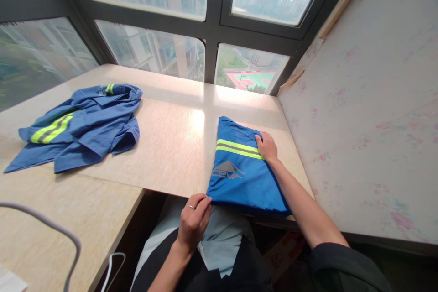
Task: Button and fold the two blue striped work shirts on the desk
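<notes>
Cream stone-look counter (171, 146) runs beneath dark-framed windows (212, 32), meeting a floral-papered wall (369, 109). Below it, a partly hidden cardboard box (282, 255) has contents I cannot see. At the counter's right end lies a folded blue work garment (246, 187), its grey lettering (227, 174) seemingly "CEVA". The left hand (194, 219) pinches its near-left corner; the right hand (267, 147) touches its right edge, whether gripping I cannot tell.

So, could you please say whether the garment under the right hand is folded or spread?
Folded: the blue garment lies as a compact, straight-edged panel.
</notes>
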{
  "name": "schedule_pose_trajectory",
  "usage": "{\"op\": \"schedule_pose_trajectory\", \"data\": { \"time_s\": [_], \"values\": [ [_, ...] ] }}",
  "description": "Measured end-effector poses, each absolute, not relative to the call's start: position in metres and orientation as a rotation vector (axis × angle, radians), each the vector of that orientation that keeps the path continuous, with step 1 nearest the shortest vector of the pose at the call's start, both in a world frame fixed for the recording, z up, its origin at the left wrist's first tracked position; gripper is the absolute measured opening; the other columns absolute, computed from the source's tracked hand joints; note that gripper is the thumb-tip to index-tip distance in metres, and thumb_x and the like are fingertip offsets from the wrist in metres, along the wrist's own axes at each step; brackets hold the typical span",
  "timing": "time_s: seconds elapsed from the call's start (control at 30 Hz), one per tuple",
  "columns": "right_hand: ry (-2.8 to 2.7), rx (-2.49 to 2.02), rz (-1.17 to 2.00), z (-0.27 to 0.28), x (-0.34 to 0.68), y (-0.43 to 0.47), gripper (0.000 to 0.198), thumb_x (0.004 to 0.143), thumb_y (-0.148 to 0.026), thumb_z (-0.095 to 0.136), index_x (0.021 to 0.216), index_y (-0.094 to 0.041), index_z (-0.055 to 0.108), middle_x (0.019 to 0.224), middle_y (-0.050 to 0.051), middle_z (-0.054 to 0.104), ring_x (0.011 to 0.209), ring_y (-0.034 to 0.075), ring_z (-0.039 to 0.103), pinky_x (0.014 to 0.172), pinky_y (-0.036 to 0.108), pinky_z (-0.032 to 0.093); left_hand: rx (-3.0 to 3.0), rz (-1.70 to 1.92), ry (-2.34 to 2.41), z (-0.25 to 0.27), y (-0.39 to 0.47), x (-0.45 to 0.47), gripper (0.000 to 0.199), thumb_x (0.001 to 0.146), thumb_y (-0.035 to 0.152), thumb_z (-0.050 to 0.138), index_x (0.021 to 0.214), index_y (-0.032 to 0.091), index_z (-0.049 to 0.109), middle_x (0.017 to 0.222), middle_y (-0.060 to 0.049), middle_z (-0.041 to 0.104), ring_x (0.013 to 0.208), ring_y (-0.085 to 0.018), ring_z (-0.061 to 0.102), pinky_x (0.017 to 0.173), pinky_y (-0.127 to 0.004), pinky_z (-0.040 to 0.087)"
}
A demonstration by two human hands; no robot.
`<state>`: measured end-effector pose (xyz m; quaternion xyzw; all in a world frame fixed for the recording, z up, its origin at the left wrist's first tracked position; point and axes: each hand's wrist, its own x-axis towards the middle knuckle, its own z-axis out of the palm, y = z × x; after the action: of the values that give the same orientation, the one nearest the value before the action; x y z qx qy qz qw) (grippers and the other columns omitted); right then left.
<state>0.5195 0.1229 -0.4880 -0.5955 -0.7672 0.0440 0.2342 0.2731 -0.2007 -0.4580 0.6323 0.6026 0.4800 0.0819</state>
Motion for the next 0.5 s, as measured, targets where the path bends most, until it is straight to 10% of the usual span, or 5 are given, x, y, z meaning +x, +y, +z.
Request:
{"op": "schedule_pose_trajectory", "data": {
  "time_s": [0.3, 0.5],
  "values": [
    [-2.065, -1.554, 0.143, -0.491, 0.52, 0.123, 0.056, 0.099, -0.048, 0.032, 0.124, -0.009, 0.063, 0.134, 0.02, 0.06, 0.128, 0.031, 0.05, 0.112, 0.048, 0.034, 1.956, 1.594, 1.639, -0.463, -0.205, 0.268, 0.025, 0.087, 0.007, 0.055, 0.101, 0.02, 0.071, 0.099, -0.01, 0.065, 0.088, -0.016, 0.067, 0.078, -0.026, 0.058],
    [-2.045, -1.545, 0.151, -0.492, 0.519, 0.123, 0.056, 0.099, -0.05, 0.031, 0.123, -0.011, 0.063, 0.133, 0.019, 0.061, 0.128, 0.031, 0.05, 0.112, 0.049, 0.034, 0.974, 1.422, 1.647, -0.444, -0.186, 0.264, 0.025, 0.083, 0.032, 0.065, 0.103, 0.017, 0.067, 0.111, -0.013, 0.069, 0.102, -0.025, 0.068, 0.089, -0.037, 0.056]
  ]
}}
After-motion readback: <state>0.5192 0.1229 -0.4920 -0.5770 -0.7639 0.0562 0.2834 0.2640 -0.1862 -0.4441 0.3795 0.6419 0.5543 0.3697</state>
